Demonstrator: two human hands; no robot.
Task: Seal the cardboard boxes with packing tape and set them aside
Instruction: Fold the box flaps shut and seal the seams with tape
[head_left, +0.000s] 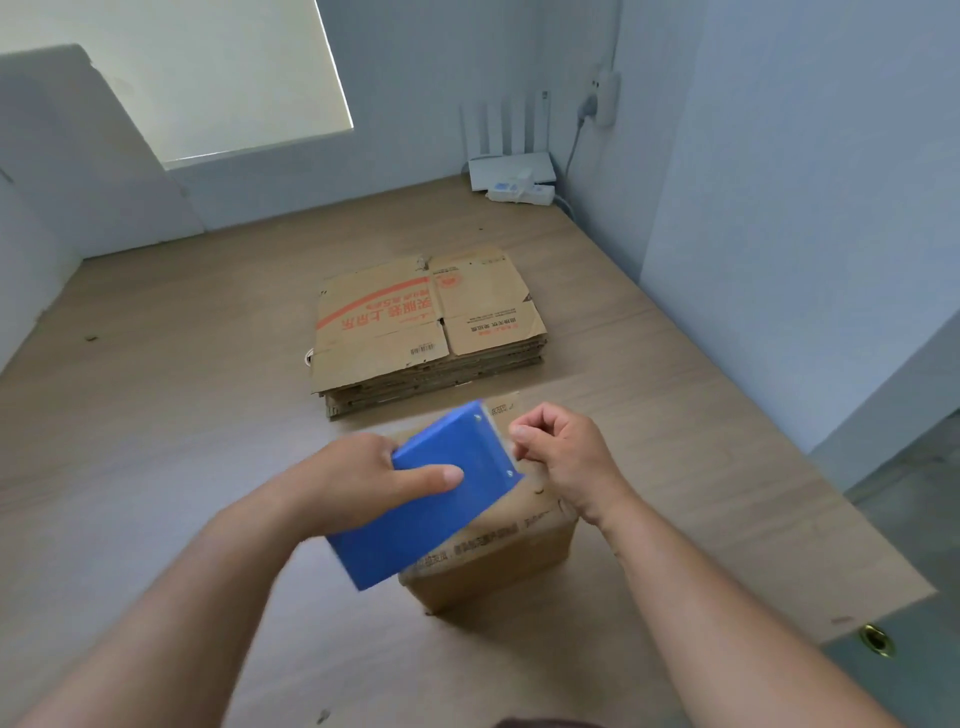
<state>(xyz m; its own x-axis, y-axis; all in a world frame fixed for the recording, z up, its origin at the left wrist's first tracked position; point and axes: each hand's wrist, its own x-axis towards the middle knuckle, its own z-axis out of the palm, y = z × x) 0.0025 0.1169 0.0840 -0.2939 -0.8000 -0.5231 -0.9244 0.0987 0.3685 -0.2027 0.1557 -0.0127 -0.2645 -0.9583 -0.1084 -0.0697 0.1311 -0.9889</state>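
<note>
Our forearms fill the bottom of the view and meet over the work. Biggest item is the stack of flattened boxes (426, 322), lying on the wood floor (156, 389) well beyond our hands. None of it is folded up, so we judge most of the job is left. Right under our hands sits one assembled cardboard box (498, 556). No tape strip shows on the part we see, and much of its top is hidden. No sealed box set aside is in view, so we call it early, with the first seal only starting. We hold the blue tape dispenser (431, 493) tilted over the box's left side. Our left hand (358, 478) grips it, thumb (441, 475) flat across the top face, other fingers hidden beneath. Our right hand (566, 462) is at the dispenser's far edge, fingers (524, 434) curled tight with the tips together as if pinching a tape end. We cannot make out the tape itself.
</note>
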